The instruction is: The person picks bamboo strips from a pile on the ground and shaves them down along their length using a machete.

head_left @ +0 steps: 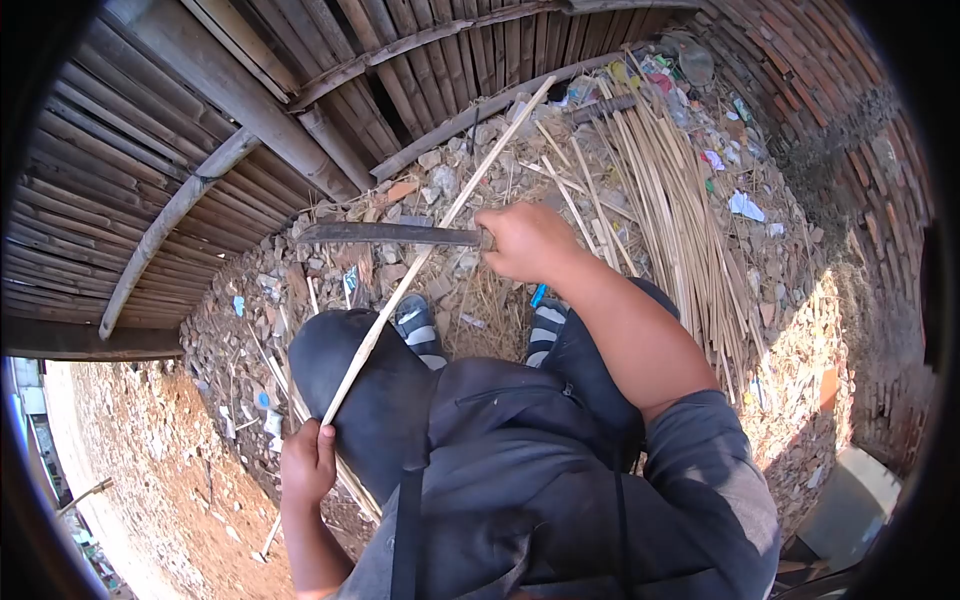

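Note:
My right hand (528,243) is closed round the handle of a machete (390,234), whose dark blade points left and crosses a long pale bamboo strip (398,290). The strip runs slantwise from beside my left thigh up towards the slatted wall. My left hand (307,462) grips its lower end, thumb on top, next to my left knee. Where they cross, the blade lies over the strip in this view. Several more strips (355,490) lie beside my left leg, partly hidden by it.
A large bundle of split bamboo strips (680,220) lies on the ground to my right. Stones and litter (440,180) cover the ground ahead. A bamboo slat wall (130,200) rises at the left and front, a brick wall (870,200) at the right. My sandalled feet (420,325) are below.

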The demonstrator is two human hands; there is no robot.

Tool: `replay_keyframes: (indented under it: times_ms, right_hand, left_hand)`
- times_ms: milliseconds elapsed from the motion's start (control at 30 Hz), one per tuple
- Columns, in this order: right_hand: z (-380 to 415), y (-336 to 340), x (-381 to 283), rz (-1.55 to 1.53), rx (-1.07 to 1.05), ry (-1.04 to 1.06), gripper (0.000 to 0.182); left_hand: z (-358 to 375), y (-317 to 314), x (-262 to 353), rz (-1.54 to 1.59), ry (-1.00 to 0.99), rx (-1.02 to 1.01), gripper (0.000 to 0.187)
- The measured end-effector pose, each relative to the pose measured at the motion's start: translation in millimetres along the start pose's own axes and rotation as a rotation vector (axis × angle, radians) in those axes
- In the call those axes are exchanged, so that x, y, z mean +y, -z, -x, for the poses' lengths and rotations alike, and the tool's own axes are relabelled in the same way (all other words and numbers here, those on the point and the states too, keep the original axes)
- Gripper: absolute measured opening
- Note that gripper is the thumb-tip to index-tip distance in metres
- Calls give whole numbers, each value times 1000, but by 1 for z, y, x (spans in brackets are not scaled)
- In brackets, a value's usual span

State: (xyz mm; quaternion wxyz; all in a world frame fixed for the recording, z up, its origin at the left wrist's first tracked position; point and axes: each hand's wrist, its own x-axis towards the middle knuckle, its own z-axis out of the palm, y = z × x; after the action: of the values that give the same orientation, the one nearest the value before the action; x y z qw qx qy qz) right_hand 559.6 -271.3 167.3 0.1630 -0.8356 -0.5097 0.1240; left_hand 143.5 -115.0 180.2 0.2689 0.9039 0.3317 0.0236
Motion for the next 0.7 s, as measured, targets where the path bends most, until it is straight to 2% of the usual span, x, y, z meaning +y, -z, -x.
replay_keyframes:
  times_ms: [67, 167, 267, 367, 400, 533, 633, 667, 700]
  right_hand:
    - [7, -1, -16, 15, -57, 78, 32]
    - [10, 9, -14, -77, -119, 32, 37]
    - [-11, -13, 39, -290, 112, -154, 43]
    - [-13, 5, 45, -276, 81, -248, 49]
    - [-10, -2, 44, -203, 131, -198, 44]
    - [8, 2, -4, -29, -109, -44, 31]
    - [7, 8, -8, 68, -114, 33, 27]
    - [1, 16, -2, -14, -203, -61, 33]
    - [-7, 7, 18, -96, -94, -102, 37]
  left_hand:
    - [-1, -1, 0, 23, -4, -14, 48]
    - [-4, -3, -5, 63, -6, -20, 49]
    - [-2, -5, -9, 79, -7, 5, 49]
    - [-4, -5, -7, 78, -24, 16, 49]
    - [-4, -4, -6, 74, -25, 14, 49]
    - [-4, 0, 2, 51, 15, -14, 48]
    - [-4, 0, 2, 27, -1, 4, 48]
    - [-4, -3, -1, 34, 4, 9, 47]
    - [-3, -4, -3, 40, 6, 11, 47]
